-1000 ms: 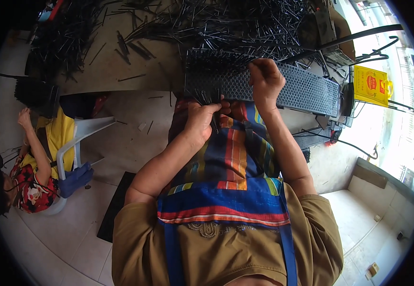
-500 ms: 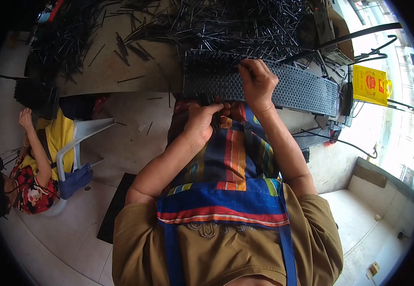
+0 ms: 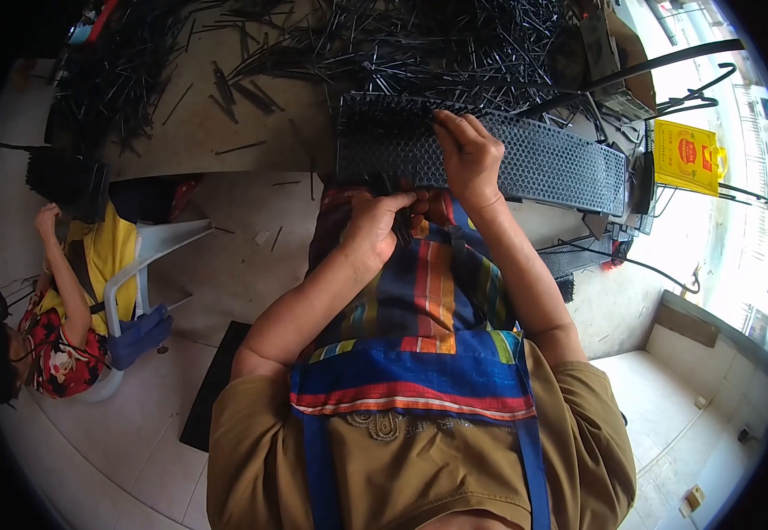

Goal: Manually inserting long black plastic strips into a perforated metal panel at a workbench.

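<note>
At far left a seated person [image 3: 52,327] in a red patterned top leans by a white plastic chair [image 3: 150,265]. The left hand [image 3: 375,231] is curled shut around a bundle of dark pins [image 3: 393,199] above the striped apron [image 3: 428,336]. The right hand [image 3: 468,155] rests fingers-down on the black perforated tray [image 3: 543,159], fingertips pinched at its top edge; whether they grip a pin is unclear. A yellow bag [image 3: 688,157] hangs at right.

left hand [image 3: 375,231] fingers hide dark bundle; perforated tray [image 3: 543,159] holes' contents unclear
</note>
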{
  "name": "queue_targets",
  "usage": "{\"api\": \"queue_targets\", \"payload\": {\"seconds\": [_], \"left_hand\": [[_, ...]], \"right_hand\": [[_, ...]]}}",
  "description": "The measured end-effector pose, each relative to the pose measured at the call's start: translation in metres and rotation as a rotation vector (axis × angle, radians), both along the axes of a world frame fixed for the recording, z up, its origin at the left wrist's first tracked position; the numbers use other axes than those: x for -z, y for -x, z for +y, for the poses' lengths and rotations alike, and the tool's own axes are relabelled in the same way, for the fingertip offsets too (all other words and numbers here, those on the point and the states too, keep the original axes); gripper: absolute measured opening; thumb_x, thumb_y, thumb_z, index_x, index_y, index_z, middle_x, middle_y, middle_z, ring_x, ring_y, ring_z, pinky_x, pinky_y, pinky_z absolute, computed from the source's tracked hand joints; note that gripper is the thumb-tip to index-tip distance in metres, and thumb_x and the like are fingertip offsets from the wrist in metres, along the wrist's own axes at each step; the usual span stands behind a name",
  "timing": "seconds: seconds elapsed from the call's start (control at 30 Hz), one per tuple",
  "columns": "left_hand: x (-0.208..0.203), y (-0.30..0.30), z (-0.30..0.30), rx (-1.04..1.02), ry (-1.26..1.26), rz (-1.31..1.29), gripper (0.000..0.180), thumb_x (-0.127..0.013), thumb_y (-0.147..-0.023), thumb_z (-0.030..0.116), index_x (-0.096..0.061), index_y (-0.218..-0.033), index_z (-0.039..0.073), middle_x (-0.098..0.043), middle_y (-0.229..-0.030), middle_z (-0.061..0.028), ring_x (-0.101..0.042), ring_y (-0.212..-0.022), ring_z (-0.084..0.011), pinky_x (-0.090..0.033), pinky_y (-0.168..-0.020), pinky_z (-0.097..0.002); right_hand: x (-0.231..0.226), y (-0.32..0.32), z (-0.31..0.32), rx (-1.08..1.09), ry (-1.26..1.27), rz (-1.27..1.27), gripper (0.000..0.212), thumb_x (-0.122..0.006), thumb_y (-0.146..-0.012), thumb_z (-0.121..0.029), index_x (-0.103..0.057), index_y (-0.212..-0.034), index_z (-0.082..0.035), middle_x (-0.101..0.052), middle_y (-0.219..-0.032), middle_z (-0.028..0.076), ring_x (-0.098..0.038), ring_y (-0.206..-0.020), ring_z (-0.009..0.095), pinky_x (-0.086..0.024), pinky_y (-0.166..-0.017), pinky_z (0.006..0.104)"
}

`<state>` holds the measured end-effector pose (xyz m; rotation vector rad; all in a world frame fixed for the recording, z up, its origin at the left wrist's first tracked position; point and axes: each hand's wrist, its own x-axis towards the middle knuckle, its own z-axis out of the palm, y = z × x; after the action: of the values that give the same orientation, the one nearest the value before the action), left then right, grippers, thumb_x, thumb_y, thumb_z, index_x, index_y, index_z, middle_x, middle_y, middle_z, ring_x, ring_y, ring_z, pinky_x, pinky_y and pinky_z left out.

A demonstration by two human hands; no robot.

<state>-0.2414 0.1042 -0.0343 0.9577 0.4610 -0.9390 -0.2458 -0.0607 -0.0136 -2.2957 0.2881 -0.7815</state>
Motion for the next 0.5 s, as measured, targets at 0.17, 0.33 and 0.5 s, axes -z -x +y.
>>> {"api": "queue_targets", "payload": {"seconds": [0.17, 0.33, 0.5], "left_hand": [[0.0017, 0.0012, -0.0033, 0.007, 0.022, 0.060, 0.010, -0.065, -0.085, 0.000, -0.063, -0.094, 0.005, -0.070, -0.088, -0.0129, -0.068, -0.075, -0.0209, -0.053, -0.058, -0.0335], [-0.0003, 0.0021, -0.0036, -0.003, 0.026, 0.052, 0.010, -0.065, -0.085, 0.000, -0.063, -0.093, 0.005, -0.070, -0.087, -0.0128, -0.068, -0.073, -0.0207, -0.054, -0.056, -0.0331], [-0.0002, 0.0030, -0.0019, -0.009, 0.001, 0.064, 0.010, -0.065, -0.085, 0.000, -0.063, -0.093, 0.005, -0.070, -0.086, -0.0123, -0.068, -0.071, -0.0207, -0.054, -0.055, -0.0326]], "right_hand": [[0.0002, 0.0020, -0.0019, -0.109, -0.025, 0.035, 0.012, -0.067, -0.083, 0.000, -0.070, -0.095, -0.002, -0.065, -0.079, 0.012, -0.065, -0.064, 0.025, -0.049, -0.057, 0.0303], [0.0022, 0.0040, 0.0000, -0.136, -0.051, 0.041, 0.010, -0.065, -0.084, -0.002, -0.068, -0.094, -0.001, -0.064, -0.081, 0.014, -0.065, -0.066, 0.028, -0.050, -0.058, 0.0322], [0.0066, 0.0104, -0.0026, -0.253, 0.113, 0.035, 0.010, -0.067, -0.084, -0.003, -0.067, -0.094, -0.002, -0.064, -0.082, 0.013, -0.065, -0.066, 0.029, -0.051, -0.058, 0.0345]]}}
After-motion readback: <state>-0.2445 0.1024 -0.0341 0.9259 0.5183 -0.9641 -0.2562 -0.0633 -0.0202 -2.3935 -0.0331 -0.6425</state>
